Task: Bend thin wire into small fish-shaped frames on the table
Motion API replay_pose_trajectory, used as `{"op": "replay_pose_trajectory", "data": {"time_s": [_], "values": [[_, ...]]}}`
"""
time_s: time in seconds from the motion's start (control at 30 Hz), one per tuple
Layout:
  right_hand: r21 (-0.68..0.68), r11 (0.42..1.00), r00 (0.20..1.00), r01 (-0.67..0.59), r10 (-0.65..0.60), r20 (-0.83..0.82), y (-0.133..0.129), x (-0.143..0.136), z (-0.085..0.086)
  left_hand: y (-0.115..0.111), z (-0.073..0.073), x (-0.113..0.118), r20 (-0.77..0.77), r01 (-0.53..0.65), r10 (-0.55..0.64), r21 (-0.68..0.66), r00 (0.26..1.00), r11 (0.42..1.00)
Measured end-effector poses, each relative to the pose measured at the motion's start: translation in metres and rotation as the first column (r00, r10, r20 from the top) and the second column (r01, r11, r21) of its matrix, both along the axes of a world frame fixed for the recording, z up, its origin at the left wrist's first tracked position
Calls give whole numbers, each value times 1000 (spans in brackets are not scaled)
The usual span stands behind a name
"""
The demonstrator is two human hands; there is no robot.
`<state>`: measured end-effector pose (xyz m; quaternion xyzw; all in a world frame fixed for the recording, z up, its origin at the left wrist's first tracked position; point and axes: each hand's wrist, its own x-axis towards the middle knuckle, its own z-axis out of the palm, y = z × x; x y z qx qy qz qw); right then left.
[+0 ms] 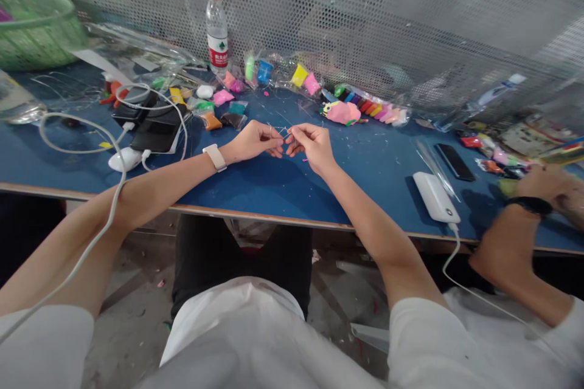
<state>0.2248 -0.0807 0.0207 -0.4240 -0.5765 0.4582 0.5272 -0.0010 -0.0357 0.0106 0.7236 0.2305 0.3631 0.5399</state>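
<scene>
My left hand (259, 140) and my right hand (312, 144) meet fingertip to fingertip above the blue table. Both are pinched closed on a thin pale strand (285, 129), which looks like wire or thread; its ends are hard to make out. Beyond my right hand lies a pink modelling-clay figure (343, 112) with a yellow, eyed end. A row of coloured clay sticks (378, 108) is behind it. Small bags of clay, among them a yellow one (300, 75) and a blue one (264, 72), lie along the mesh.
A water bottle (217, 30) stands against the perforated metal screen (387, 18). Left are a green basket (36, 30), a black phone (157, 129) and a looping white cable (114, 194). Right lie a white power bank (435, 197), another phone (455, 161) and a co-worker's hands (542, 185).
</scene>
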Motion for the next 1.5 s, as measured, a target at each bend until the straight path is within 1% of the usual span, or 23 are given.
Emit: {"op": "replay_pose_trajectory", "data": {"time_s": [0.2, 0.4, 0.6, 0.73, 0.8, 0.9, 1.0, 1.07, 1.13, 1.23, 1.3, 1.4, 1.5], "values": [[-26, 1000, 1000, -7, 7, 2, 2, 1, -3, 0, -1, 1, -3, -3, 3, 37, 1000, 999], [-44, 999, 998, 8, -11, -61, 4, 0, -5, 0, -3, 2, 23, -5, 4, 35, 1000, 999], [23, 999, 999, 28, -29, 26, 1, -1, -4, 0, -1, 1, -5, -4, 4, 34, 1000, 999], [86, 996, 998, 38, -42, 51, -1, -2, -3, 2, 0, 1, -25, -11, 14, 93, 1000, 996], [103, 994, 998, 37, -43, 54, -2, -3, -2, 2, 1, 0, -9, -37, 38, 115, 999, 993], [117, 993, 997, 20, -29, 77, -3, -3, -2, 3, 4, -1, 30, -82, 80, 111, 996, 990], [140, 990, 995, -2, -12, 98, -4, -3, -1, 4, 7, -2, 39, -79, 75, 107, 996, 991], [152, 988, 993, -18, 1, 116, -5, -4, -1, 4, 8, -2, 10, -61, 60, 116, 998, 991], [155, 987, 991, -33, 12, 135, -6, -4, -1, 3, 8, -2, -34, -68, 74, 152, 997, 986], [156, 987, 990, -43, 21, 141, -6, -5, -1, 0, 9, -2, -101, -114, 146, 270, 984, 956], [157, 986, 991, -46, 25, 134, -7, -4, -1, -2, 10, -2, -131, -134, 185, 325, 974, 936], [159, 986, 990, -49, 28, 137, -7, -4, 0, -5, 13, -1, -148, -139, 193, 314, 970, 939], [156, 987, 987, -50, 26, 156, -6, -3, 1, -6, 14, -1, -144, -122, 166, 272, 976, 955]]}}
